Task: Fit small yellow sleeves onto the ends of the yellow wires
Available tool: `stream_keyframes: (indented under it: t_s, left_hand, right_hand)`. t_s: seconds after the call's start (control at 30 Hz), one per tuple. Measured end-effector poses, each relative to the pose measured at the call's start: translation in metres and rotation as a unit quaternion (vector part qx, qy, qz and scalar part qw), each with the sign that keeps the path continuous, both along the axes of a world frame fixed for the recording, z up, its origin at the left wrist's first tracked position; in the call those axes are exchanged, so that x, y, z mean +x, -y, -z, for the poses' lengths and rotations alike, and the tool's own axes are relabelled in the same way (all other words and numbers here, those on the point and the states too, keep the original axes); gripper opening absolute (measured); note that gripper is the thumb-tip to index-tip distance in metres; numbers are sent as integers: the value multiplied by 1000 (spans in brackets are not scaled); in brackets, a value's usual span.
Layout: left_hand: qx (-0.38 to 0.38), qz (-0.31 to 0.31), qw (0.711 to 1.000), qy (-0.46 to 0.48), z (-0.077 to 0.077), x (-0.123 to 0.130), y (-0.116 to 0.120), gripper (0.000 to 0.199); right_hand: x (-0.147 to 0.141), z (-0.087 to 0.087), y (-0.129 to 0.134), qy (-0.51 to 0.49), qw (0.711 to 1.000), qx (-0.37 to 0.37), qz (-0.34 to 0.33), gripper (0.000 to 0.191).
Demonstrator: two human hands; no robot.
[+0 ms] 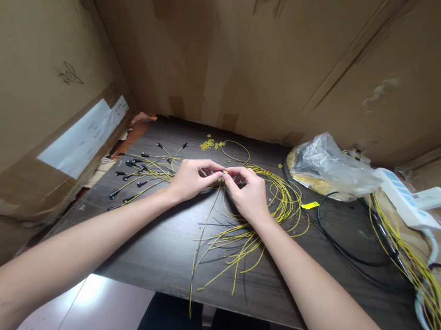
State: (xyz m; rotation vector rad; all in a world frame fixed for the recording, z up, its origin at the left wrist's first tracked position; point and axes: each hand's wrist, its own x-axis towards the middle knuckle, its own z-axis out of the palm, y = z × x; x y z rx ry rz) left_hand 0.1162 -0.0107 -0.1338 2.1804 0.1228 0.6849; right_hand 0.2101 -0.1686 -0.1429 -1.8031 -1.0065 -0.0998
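Observation:
My left hand and my right hand meet fingertip to fingertip over the middle of the dark table. Both are closed in a pinch around a tiny yellowish piece, which the fingers partly hide. A thin yellow wire hangs down from that spot toward the table's front edge. Under and beside my right hand lies a looped bundle of yellow wires, its loose ends fanned toward me. Black connectors on wire ends spread out left of my left hand.
Small yellow clips lie in a pile behind my hands. A clear plastic bag sits at the back right, beside a white power strip. Black cable and more yellow wires run along the right. Cardboard walls enclose the table.

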Motion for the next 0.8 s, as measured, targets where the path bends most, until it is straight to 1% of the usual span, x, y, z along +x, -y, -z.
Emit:
stream_keyframes:
  t_s: [0.1, 0.4, 0.53, 0.67, 0.8]
  left_hand:
    - [-15, 3, 1000, -7, 0, 1, 0, 17]
    - [17, 14, 1000, 16, 2, 2, -3, 16]
    - [9, 11, 1000, 13, 2, 2, -3, 15]
    - [-6, 7, 1000, 10, 1, 2, -3, 16]
    - [4, 12, 1000, 18, 2, 3, -4, 15]
  right_hand:
    - [0, -1, 1, -1, 1000, 7, 3, 11]
    - [2, 1, 0, 19, 1000, 5, -3, 15]
    - [1, 0, 0, 19, 1000, 6, -3, 14]
    - [-1, -2, 1, 21, 1000, 18, 12, 12]
    - [0, -1, 1, 11, 1000, 14, 10, 13]
